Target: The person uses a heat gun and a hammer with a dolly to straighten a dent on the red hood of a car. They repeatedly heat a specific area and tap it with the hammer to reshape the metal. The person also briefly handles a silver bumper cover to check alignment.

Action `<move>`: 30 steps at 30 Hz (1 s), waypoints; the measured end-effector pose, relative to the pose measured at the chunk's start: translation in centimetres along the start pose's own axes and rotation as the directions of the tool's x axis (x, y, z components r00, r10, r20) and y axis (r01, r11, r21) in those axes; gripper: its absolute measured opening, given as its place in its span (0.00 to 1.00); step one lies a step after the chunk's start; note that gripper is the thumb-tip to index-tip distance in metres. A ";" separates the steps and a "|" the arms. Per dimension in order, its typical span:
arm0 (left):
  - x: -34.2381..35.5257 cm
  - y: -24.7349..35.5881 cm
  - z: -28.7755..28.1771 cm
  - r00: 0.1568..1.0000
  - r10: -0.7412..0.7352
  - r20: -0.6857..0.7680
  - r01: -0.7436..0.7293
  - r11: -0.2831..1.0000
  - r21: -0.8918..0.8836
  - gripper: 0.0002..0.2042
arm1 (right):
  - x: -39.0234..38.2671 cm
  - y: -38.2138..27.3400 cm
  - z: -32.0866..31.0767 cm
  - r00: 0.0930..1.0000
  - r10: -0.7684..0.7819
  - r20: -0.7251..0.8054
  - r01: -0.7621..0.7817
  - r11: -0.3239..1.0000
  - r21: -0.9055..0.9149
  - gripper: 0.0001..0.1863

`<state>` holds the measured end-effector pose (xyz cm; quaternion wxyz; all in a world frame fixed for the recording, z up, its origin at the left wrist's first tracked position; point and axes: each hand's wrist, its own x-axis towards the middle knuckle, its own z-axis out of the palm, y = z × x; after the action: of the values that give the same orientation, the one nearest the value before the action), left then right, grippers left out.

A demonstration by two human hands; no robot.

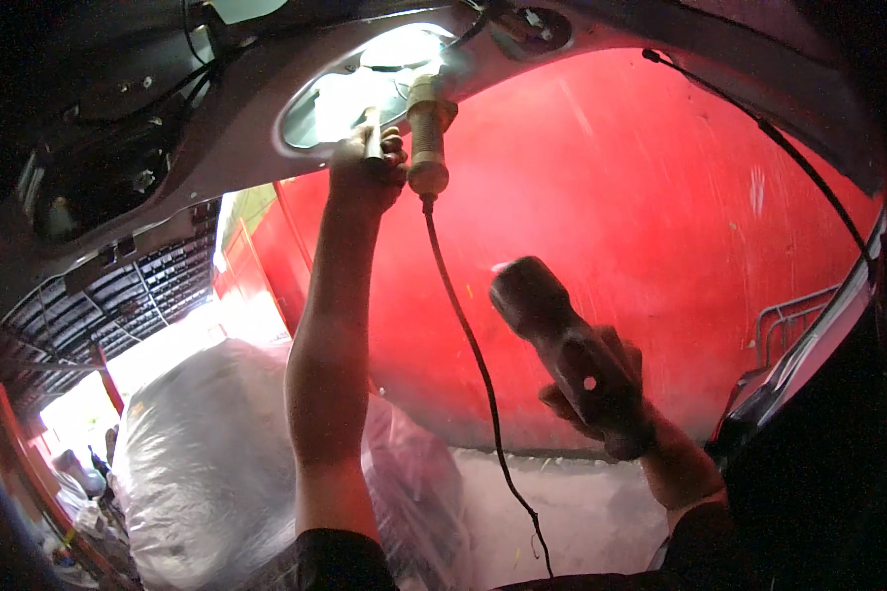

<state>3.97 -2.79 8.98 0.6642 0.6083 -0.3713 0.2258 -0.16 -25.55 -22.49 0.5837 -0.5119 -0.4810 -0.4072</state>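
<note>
My left hand [363, 167] is raised to the metal panel overhead, its fingers closed round a short pale rod [373, 134] that points up into a brightly lit cutout. Right beside it, a work lamp [428, 148] with a ribbed tan handle hangs down from the glare. Glare hides what the rod's upper end meets. Lower and to the right, my right hand [611, 384] is wrapped round a dark handheld tool with a thick round head [534, 295]. That head tilts up and left, apart from the panel; its exact kind I cannot make out.
From the lamp a dark cable [478, 364] runs down between my arms. A red wall [601, 187] stands behind. Large plastic-wrapped bundles [207, 453] sit low left. A thin black strut [788, 143] slants at upper right, and dark panel openings [99, 182] lie at upper left.
</note>
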 end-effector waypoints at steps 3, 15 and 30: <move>0.5 -0.4 -0.6 0.998 0.014 0.054 -0.013 0.999 -0.034 0.13 | 1.0 -0.4 -0.4 0.993 -0.081 0.090 0.104 0.951 -0.292 0.23; -7.2 -1.9 1.5 0.999 -0.041 0.023 0.045 0.978 -0.202 0.12 | -0.4 1.1 1.5 0.954 0.029 -0.299 -0.033 0.999 -0.008 0.11; -5.0 -2.9 1.6 0.975 -0.038 -0.221 0.049 0.998 0.042 0.14 | -2.9 4.0 3.3 0.902 0.156 -0.402 -0.119 0.986 0.114 0.24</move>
<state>2.70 -4.02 3.28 0.6913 0.6032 -0.2766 0.2858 2.61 -21.72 -26.07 0.7204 -0.4222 -0.3281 -0.4417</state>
